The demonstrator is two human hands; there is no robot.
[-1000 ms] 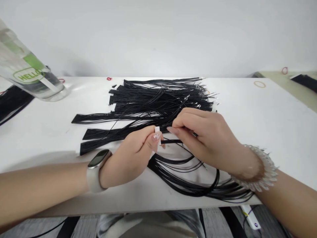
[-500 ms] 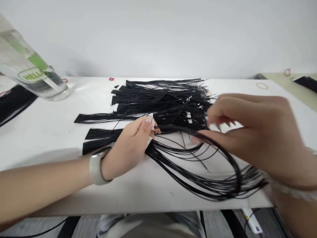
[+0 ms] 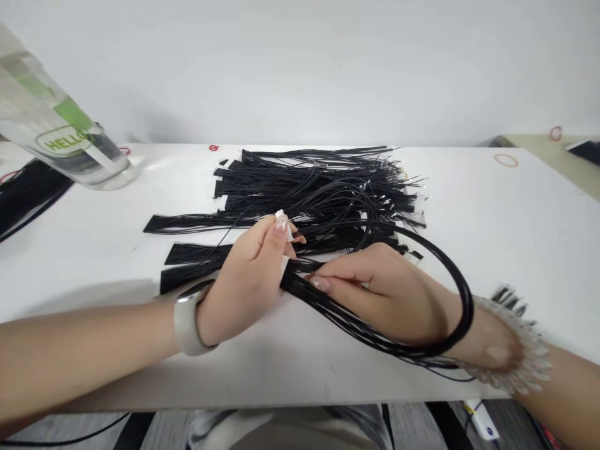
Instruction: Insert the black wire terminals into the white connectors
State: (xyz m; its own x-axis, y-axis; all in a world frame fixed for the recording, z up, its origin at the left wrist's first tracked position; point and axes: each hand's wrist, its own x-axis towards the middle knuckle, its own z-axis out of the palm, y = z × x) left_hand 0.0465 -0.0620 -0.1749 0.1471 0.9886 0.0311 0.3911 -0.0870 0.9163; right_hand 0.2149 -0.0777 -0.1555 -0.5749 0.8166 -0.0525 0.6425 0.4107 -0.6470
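A looped bundle of thin black cables (image 3: 462, 284) runs between my hands, with white pieces at its ends. My left hand (image 3: 253, 281) is closed on those white ends, thumb on top. Close beside it, my right hand (image 3: 375, 287) pinches some of the cables between thumb and fingers, just right of the left hand. The loop arches over my right wrist and passes below the hand. Behind both hands lies a pile of black cable bundles (image 3: 290, 187), some with silvery tips. More flat-ended bundles (image 3: 187, 275) lie by my left wrist.
A clear cup (image 3: 75, 137) marked HELLO stands at the left, near another black bundle (image 3: 28, 194). A red band (image 3: 214, 148) and a tan rubber band (image 3: 506, 160) lie on the white table (image 3: 300, 375). A white power strip (image 3: 482, 422) is below the front edge.
My right hand has moved left and down, from the loop to the cables beside my left hand. The loop now hangs over my right wrist. My left hand keeps its hold.
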